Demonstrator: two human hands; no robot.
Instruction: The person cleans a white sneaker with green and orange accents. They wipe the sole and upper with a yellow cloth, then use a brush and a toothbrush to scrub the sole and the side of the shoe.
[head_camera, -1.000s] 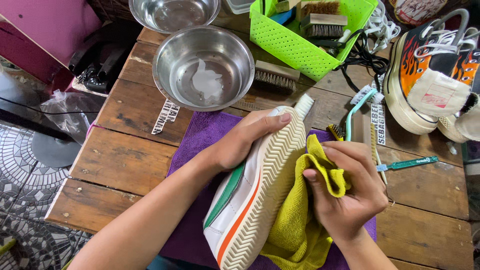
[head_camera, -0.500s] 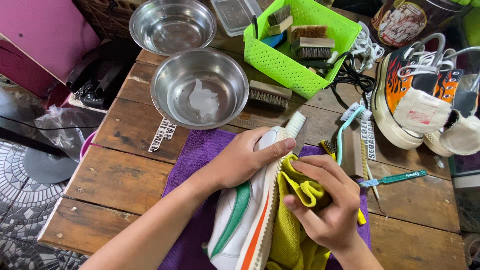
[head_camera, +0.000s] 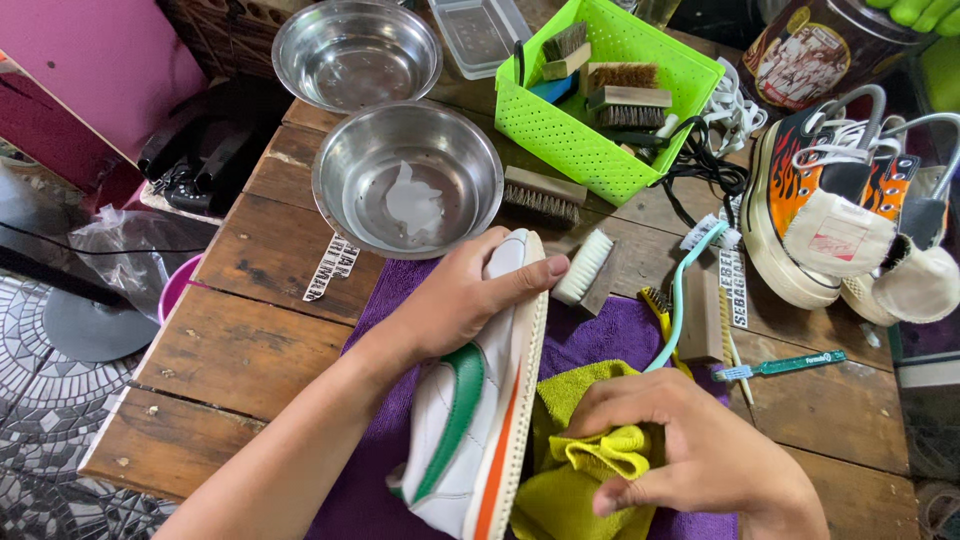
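Note:
My left hand (head_camera: 462, 295) grips the toe end of a white sneaker (head_camera: 470, 430) with a green side mark and an orange stripe along its pale sole. The shoe lies on its side on a purple cloth (head_camera: 600, 335). My right hand (head_camera: 690, 450) clutches a bunched yellow-green cloth (head_camera: 575, 470) just right of the sole, a little apart from it.
A steel bowl with a little water (head_camera: 408, 178) stands behind the shoe, a second bowl (head_camera: 356, 52) beyond it. A green basket of brushes (head_camera: 600, 90), loose brushes (head_camera: 585, 265), toothbrushes (head_camera: 780, 365) and flame-patterned sneakers (head_camera: 830, 200) lie at the right. The wooden table's left edge (head_camera: 120, 430) drops to a tiled floor.
The sneaker has tipped from sole-up to lying on its side. My right hand with the yellow cloth has come off the sole and dropped toward me. The view shifted closer.

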